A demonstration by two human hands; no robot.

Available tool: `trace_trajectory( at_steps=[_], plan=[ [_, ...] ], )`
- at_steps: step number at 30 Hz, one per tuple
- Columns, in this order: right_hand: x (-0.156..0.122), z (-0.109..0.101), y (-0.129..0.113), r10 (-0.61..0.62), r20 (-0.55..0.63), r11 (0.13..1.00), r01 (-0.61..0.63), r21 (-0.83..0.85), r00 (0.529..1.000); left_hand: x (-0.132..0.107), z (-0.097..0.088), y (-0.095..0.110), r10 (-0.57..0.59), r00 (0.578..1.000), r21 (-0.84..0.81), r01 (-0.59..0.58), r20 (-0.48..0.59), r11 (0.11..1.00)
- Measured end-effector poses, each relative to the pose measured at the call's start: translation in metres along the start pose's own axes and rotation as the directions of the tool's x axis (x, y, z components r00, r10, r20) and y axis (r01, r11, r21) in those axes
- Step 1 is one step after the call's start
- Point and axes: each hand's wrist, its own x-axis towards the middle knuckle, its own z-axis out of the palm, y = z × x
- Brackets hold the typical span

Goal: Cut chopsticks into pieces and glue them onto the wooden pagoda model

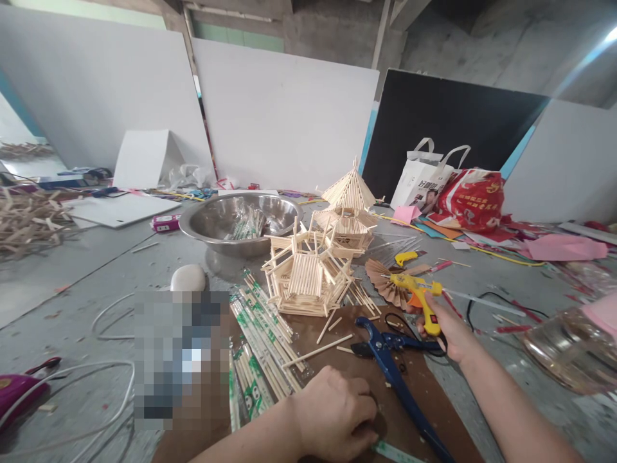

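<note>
My right hand (450, 331) is closed around the handle of a yellow hot glue gun (418, 286), its nozzle toward the left and a clear glue stick (486, 302) out of its back. My left hand (337, 411) has its fingers curled down over the brown sheet (424, 392); what they hold is hidden. A pale green and white strip (395, 453) shows just beside those fingers. Ahead stands an open hexagonal frame of wooden sticks (306, 276). Green-printed packs of wrapped chopsticks (263, 341) lie left of my left hand. Blue-handled cutters (395, 373) rest between both hands.
Behind the frame stands a peaked stick pavilion (349, 199). A steel basin (212, 225) holds wrapped packs. A paper fan (383, 283) and a yellow-handled knife (405, 258) lie ahead of the glue gun. At right is a plastic jar (559, 347). White cables (113, 334) loop at left.
</note>
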Motion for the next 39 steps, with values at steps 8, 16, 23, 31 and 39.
trace_trajectory(
  at_steps=[8,16,23,31,39],
  plan=[
    [-0.0017,0.0020,-0.0016,0.005,0.008,1.000,-0.005,0.001,1.000,0.0000,0.0012,-0.0002,-0.007,1.000,0.001,0.007,0.008,1.000],
    [-0.0023,0.0022,-0.0019,0.015,0.003,1.000,-0.015,0.006,1.000,-0.0003,-0.0009,0.0006,-0.007,1.000,-0.013,0.008,0.020,1.000],
    [-0.0025,0.0021,-0.0015,0.004,0.006,1.000,-0.004,0.002,1.000,0.0003,-0.0016,0.0024,-0.005,1.000,0.000,0.005,-0.015,1.000],
    [-0.0007,0.0005,0.0001,0.002,0.010,1.000,-0.001,-0.010,1.000,0.0004,-0.0026,0.0019,-0.010,1.000,0.012,0.010,0.000,1.000],
    [-0.0008,0.0007,0.0000,-0.008,0.013,1.000,0.008,-0.006,1.000,-0.0003,0.0014,0.0003,0.006,1.000,-0.013,-0.007,-0.026,1.000]
  ],
)
